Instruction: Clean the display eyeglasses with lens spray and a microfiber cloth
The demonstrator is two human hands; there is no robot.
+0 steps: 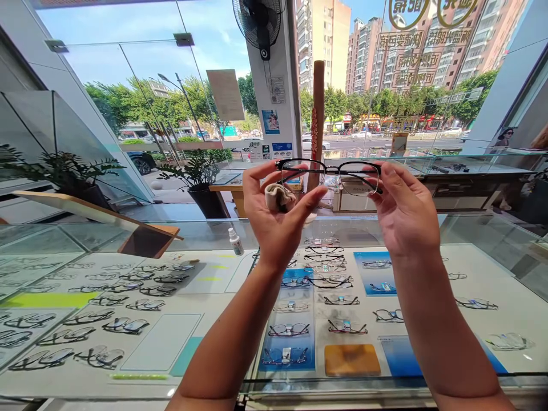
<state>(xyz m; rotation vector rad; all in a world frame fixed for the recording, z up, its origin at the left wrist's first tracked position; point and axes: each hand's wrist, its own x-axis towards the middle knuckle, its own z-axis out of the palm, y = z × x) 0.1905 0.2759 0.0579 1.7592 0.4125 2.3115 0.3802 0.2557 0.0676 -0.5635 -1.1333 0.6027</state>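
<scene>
A pair of eyeglasses (331,169) with a black upper rim and thin lower rims is held up level above the glass counter. My left hand (274,220) grips the frame's left end, its thumb stretched toward the left lens. A crumpled light cloth (277,197) is tucked in the same hand's palm. My right hand (409,208) pinches the right end of the frame between thumb and fingers. The folded-back temples show behind the lenses.
The glass display counter (274,388) holds several rows of eyeglasses (126,325) and a brown case (351,359). A small white spray bottle (236,242) stands on it, left of my arms. A wood-framed mirror or stand (148,242) leans at left. Farther off are potted plants (201,171) and a wall fan (258,23).
</scene>
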